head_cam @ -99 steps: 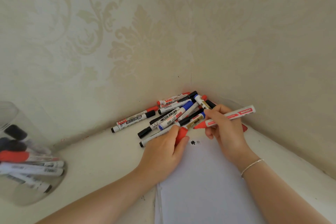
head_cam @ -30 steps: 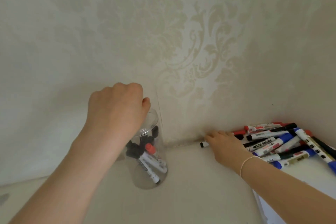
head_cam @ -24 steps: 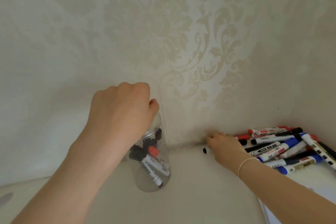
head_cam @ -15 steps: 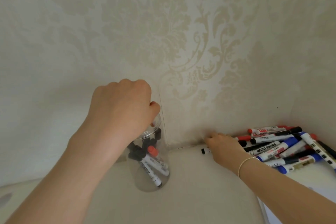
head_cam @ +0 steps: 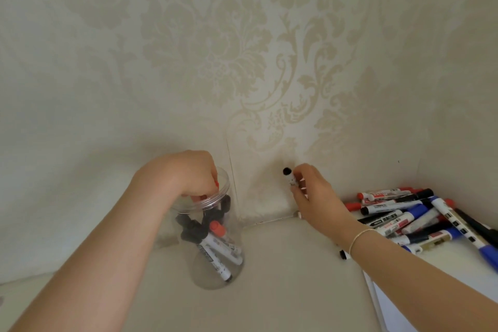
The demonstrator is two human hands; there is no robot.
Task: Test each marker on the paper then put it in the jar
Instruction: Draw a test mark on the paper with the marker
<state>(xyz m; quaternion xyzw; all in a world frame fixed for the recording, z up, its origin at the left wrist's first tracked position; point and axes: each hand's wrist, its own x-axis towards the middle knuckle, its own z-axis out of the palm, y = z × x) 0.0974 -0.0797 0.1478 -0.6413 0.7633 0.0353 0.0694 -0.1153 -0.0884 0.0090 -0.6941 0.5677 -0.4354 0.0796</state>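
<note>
Fingers of the right hand (head_cam: 314, 198) now pinch a black-capped marker (head_cam: 289, 178) lifted just right of the jar (head_cam: 213, 226), where the left hand (head_cam: 188, 174), reaching into the mouth, pinches a red-capped one; testing comes next

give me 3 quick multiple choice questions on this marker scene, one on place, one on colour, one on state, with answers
1. Where is the loose marker pile?
A. left of the jar
B. in the right-hand corner
C. inside the jar

2. What colour is the end of the marker that the right hand holds?
A. black
B. green
C. yellow

3. How is the jar?
A. lidded
B. lying down
C. upright, open

Key: 1 B, the pile lies by the corner walls. 2 A, its raised tip is black. 3 C, the left hand reaches into its open mouth.
</note>
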